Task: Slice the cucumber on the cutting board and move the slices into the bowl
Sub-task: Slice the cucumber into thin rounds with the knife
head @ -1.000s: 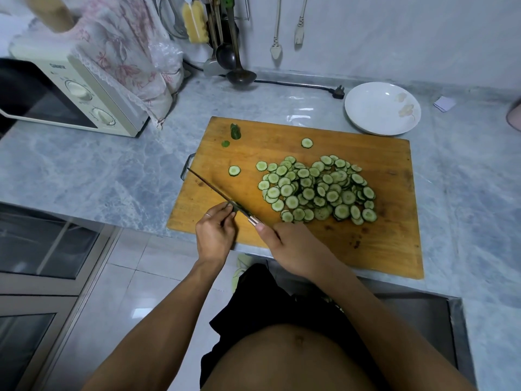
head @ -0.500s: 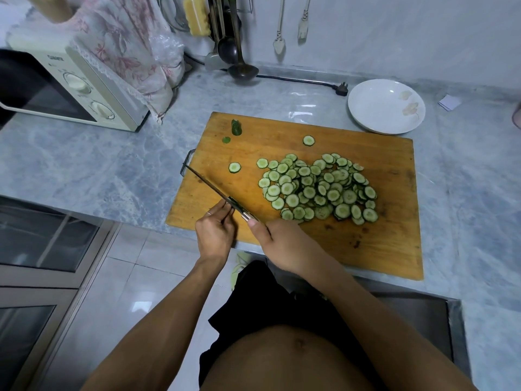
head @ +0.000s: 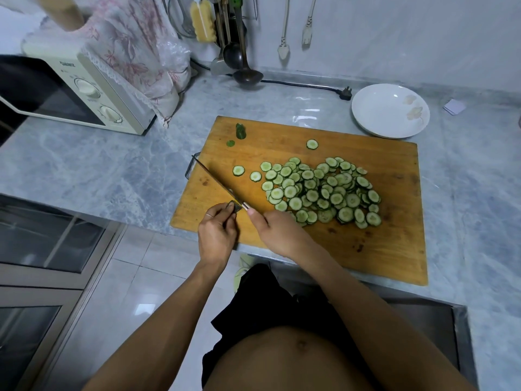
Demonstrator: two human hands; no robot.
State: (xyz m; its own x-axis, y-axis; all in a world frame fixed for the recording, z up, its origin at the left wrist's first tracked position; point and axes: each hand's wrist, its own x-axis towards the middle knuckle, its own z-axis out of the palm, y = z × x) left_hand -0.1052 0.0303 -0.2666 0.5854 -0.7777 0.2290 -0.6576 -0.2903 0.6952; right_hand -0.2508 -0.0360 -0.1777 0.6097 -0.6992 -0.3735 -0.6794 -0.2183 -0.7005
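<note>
A wooden cutting board [head: 389,249] lies on the marble counter with a heap of several cucumber slices [head: 321,190] in its middle. Two loose slices [head: 255,176] lie left of the heap and one lies behind it. A cucumber end [head: 240,130] rests near the board's far left corner. My right hand [head: 277,232] grips the handle of a knife [head: 214,179] whose blade points far-left across the board. My left hand [head: 215,235] pinches a small dark cucumber stub [head: 235,208] against the blade's heel. The white bowl [head: 390,110] stands empty behind the board's far right corner.
A microwave [head: 84,91] under a floral cloth stands at the back left. Ladles and utensils [head: 239,52] hang on the wall, and a black cable with a plug [head: 345,93] lies beside the bowl. The counter edge and a sink rim [head: 456,348] are at my right.
A second loose slice now lies left of the heap. Both hands and the knife stayed at the board's near left, shifting only slightly.
</note>
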